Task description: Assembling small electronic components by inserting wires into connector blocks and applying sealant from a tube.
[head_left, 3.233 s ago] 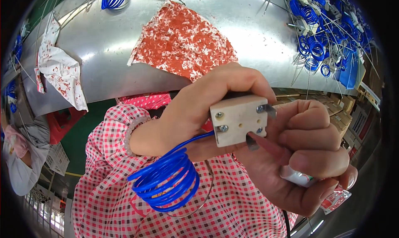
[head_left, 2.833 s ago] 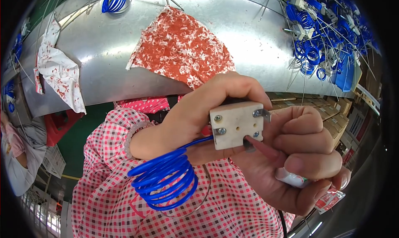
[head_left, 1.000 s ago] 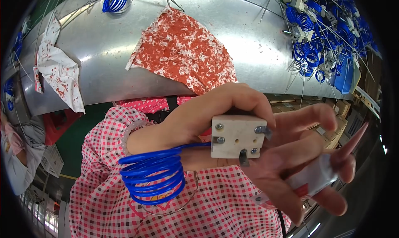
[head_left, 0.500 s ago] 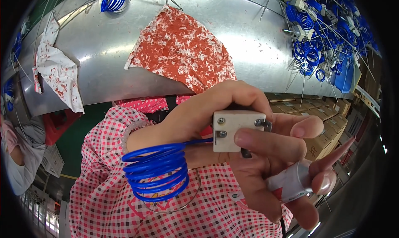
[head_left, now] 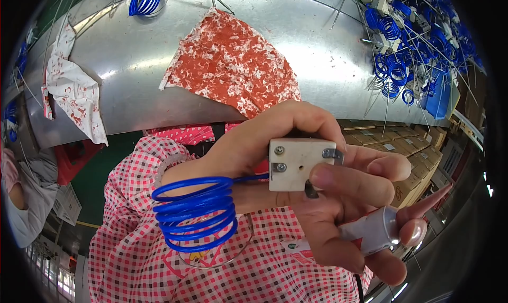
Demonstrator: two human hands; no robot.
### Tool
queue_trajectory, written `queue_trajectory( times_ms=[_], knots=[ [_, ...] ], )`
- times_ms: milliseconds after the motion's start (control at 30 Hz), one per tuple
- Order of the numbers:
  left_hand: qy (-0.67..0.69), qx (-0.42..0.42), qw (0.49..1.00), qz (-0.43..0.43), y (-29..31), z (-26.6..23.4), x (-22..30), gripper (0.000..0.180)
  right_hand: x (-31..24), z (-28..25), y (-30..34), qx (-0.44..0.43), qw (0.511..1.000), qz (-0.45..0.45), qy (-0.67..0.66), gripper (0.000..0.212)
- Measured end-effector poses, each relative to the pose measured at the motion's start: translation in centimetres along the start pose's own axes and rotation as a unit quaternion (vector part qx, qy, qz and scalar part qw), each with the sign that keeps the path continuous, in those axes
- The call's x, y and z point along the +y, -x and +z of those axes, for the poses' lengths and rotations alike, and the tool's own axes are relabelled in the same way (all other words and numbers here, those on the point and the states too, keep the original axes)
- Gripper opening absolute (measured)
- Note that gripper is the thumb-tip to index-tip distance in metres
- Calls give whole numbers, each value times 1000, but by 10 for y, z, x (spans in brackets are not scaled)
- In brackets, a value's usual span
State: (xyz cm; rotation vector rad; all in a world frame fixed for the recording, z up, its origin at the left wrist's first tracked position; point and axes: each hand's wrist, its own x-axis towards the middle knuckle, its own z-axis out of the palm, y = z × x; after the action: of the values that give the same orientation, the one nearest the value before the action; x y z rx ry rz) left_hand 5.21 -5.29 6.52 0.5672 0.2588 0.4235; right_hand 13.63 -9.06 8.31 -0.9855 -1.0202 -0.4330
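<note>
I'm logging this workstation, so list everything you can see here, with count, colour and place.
Square part: one, off-white with metal screws, held up at centre.
Coiled wire: one, blue, hanging left of the square part.
Small tube: one, white and silver with a pink-red nozzle, lower right.
Patterned cloth: one, red and white, on the metal table.
Stained rag: one, white with red spots, table's left edge.
Heap of coils and parts: many, blue, upper right.
Cardboard boxes: several, brown, right.
Left hand: grips the square part.
Right hand: thumb on the part, fingers around the tube.
</note>
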Motion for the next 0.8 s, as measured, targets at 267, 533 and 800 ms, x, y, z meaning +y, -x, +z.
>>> queue_trajectory(
  times_ms=[267,533,800],
  knots=[
    [-11,28,1000,-2,5,-1,-2,51,0,-8,1,-21,999,-3,37,30],
    [-21,42,998,40,2,5,-2,55,5,8,1,-37,997,17,-70,37],
    [-340,51,938,44,-44,-1,29,45,37,-26,-41,146,979,-85,-111,41]
  ],
)
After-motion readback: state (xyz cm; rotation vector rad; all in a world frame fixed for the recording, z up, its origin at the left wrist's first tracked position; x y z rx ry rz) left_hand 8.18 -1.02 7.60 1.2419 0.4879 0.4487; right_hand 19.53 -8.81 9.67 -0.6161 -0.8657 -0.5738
